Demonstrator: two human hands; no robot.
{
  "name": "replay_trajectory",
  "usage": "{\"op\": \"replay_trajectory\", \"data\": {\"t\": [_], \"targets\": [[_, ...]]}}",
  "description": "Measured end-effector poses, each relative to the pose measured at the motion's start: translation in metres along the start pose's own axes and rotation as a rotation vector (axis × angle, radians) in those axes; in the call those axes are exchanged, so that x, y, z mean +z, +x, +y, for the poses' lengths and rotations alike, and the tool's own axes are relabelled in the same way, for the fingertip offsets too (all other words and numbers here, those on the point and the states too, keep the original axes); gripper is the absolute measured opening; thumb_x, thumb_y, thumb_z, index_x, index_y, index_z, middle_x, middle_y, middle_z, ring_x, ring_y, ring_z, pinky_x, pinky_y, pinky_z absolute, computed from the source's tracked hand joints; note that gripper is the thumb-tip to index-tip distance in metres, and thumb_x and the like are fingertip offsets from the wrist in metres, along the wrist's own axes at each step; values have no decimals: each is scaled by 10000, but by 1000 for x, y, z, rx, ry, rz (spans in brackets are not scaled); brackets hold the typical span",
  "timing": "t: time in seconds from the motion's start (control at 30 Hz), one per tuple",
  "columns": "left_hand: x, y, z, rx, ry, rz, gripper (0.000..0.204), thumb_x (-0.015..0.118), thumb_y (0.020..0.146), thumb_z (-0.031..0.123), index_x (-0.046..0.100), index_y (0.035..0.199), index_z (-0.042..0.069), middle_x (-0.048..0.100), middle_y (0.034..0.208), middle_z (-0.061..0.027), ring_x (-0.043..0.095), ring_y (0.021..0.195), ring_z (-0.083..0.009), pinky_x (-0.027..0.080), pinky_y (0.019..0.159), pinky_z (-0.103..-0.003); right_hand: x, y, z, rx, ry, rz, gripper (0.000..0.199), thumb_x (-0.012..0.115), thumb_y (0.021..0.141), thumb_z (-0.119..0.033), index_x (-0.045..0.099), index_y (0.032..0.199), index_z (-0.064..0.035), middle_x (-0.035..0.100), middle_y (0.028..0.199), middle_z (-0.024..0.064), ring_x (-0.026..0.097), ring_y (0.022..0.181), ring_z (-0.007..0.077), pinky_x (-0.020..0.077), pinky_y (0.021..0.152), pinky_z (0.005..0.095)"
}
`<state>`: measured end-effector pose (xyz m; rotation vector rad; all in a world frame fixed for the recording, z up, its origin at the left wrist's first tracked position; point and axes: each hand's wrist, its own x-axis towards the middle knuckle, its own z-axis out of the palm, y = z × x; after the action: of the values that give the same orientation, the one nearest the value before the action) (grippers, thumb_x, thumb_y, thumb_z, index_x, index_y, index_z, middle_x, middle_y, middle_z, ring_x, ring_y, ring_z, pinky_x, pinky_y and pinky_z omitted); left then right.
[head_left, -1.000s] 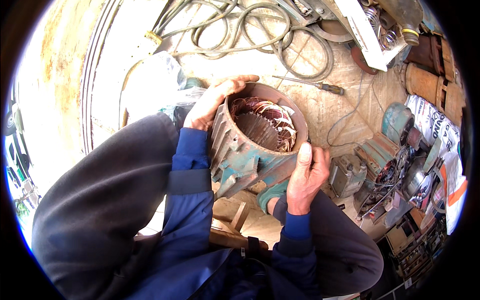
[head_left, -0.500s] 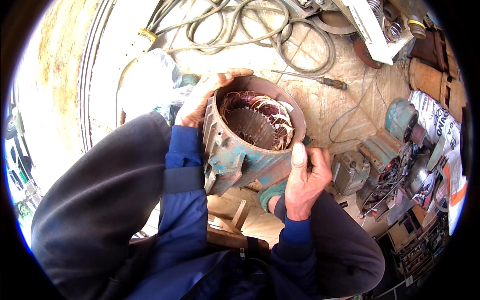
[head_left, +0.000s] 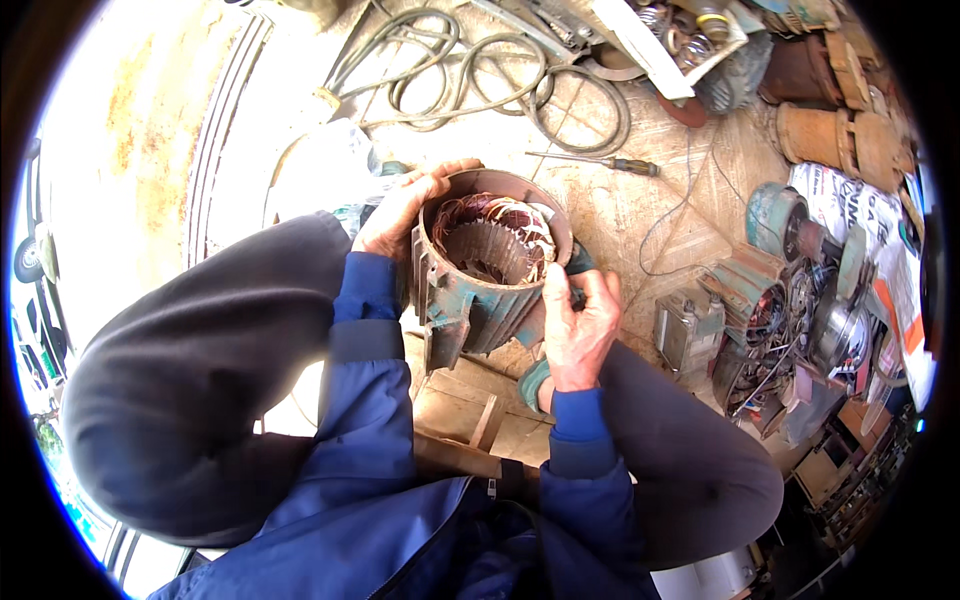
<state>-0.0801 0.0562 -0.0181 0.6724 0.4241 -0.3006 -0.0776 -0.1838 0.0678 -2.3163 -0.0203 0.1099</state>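
Observation:
Between my knees is a motor housing (head_left: 480, 315) with worn blue-green paint and cooling fins. Its round open end faces up, showing copper windings (head_left: 535, 238) bundled around a toothed iron core (head_left: 490, 252). My left hand (head_left: 405, 212) grips the housing's left side, its fingers stretched along the far rim. My right hand (head_left: 580, 325) is closed at the near right rim, its thumb pressed against the edge and its other fingers curled around the outside. The housing's underside is hidden.
Beyond the housing a screwdriver (head_left: 610, 163) lies on the floor, with a coiled cable (head_left: 480, 95) behind it. To the right are a metal box (head_left: 688, 330), another finned motor housing (head_left: 742, 285) and piled scrap parts. A wooden stool (head_left: 455, 458) is beneath me.
The view has shifted, so the surroundings appear moved. The housing sits more upright, and both hands stay on its rim.

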Motion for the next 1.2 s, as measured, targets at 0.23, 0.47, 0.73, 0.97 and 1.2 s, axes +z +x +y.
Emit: {"op": "replay_trajectory", "data": {"t": [0.23,0.47,0.73,0.97,1.2], "targets": [[36,-50,28,-42,771,205,564,661,847,73,542,1388,-27,658,1292,-159,631,1147,-218,499,1026,-332,-1,-36,-7,-39,-3,35,301,790,813,-212,593,816,16,542,873,189,571,812,384,462,741,484],[50,-42,-2,88,1833,309,898,893,671,335,467,1374,-26,632,1199,-288,625,1128,-424,512,962,-449,8,-38,10,-104,-23,74,284,726,877,-220,585,802,15,539,887,190,565,840,393,459,771,497],[29,-36,-1,171,1814,163,658,807,747,281,500,1182,-105,645,1057,-356,657,1021,-462,524,888,-474,15,-27,3,-149,-45,88,309,664,937,-238,586,768,8,527,839,182,554,802,369,450,737,475],[29,-28,18,115,1897,62,649,777,809,320,465,1205,-88,631,1079,-357,643,1026,-484,515,888,-497,27,-13,-5,-128,-81,120,318,677,932,-266,588,785,1,541,880,175,574,799,374,462,708,490],[34,-32,18,73,1939,89,659,747,857,343,416,1245,-75,592,1141,-367,619,1055,-506,505,900,-510,29,-8,-12,-128,-17,113,302,704,898,-243,586,763,-1,547,898,179,586,844,386,477,741,489]]}}
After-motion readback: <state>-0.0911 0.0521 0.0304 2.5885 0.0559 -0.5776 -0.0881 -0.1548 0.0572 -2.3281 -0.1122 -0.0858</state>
